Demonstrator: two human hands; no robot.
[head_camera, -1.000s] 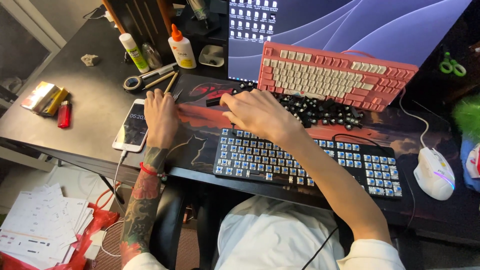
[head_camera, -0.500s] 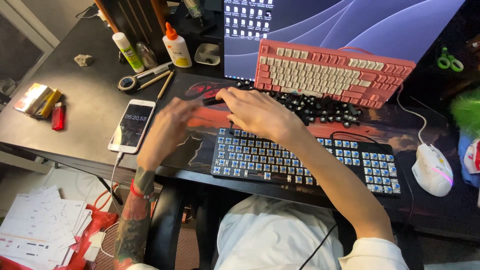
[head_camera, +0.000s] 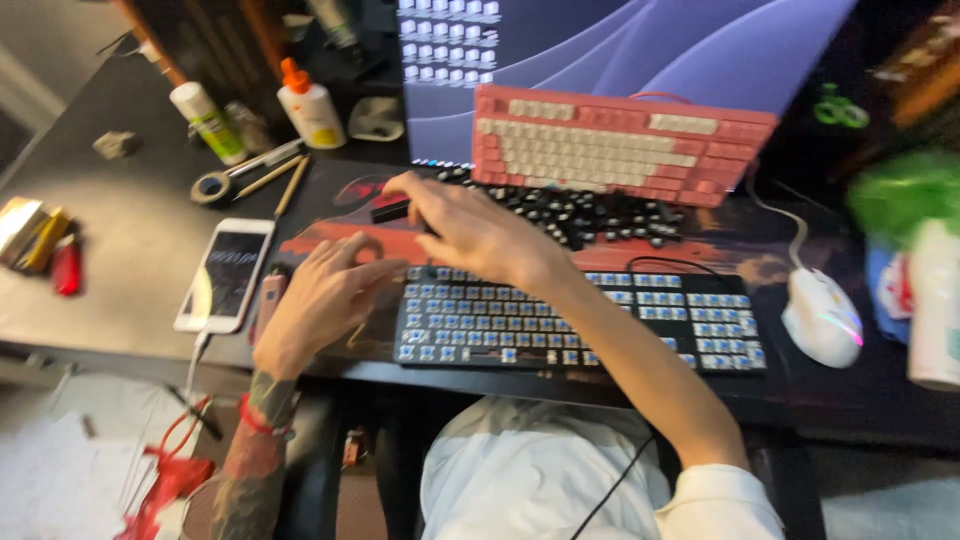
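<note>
A black keyboard (head_camera: 580, 320) with bare blue switches lies at the desk's near edge. My right hand (head_camera: 470, 228) hovers palm down over its top left corner. The fingertips reach a long black keycap (head_camera: 388, 211) on the desk mat, and blur hides whether they grip it. My left hand (head_camera: 320, 298) rests on the mat by the keyboard's left edge, fingers apart and pointing at it, holding nothing. A heap of loose black keycaps (head_camera: 600, 215) lies behind the keyboard. Against the monitor (head_camera: 640, 50) leans a pink keyboard (head_camera: 620, 145).
A white phone (head_camera: 224, 276) on a cable lies left of my left hand, a small pinkish object (head_camera: 268, 300) beside it. Glue bottles (head_camera: 310, 105), a tape roll (head_camera: 212, 187), pencils and a red lighter (head_camera: 67, 270) sit at the left. A white mouse (head_camera: 822, 316) is at the right.
My left hand has slid right from beside the phone to the keyboard's left edge. My right hand has reached a little further left over the long black keycap.
</note>
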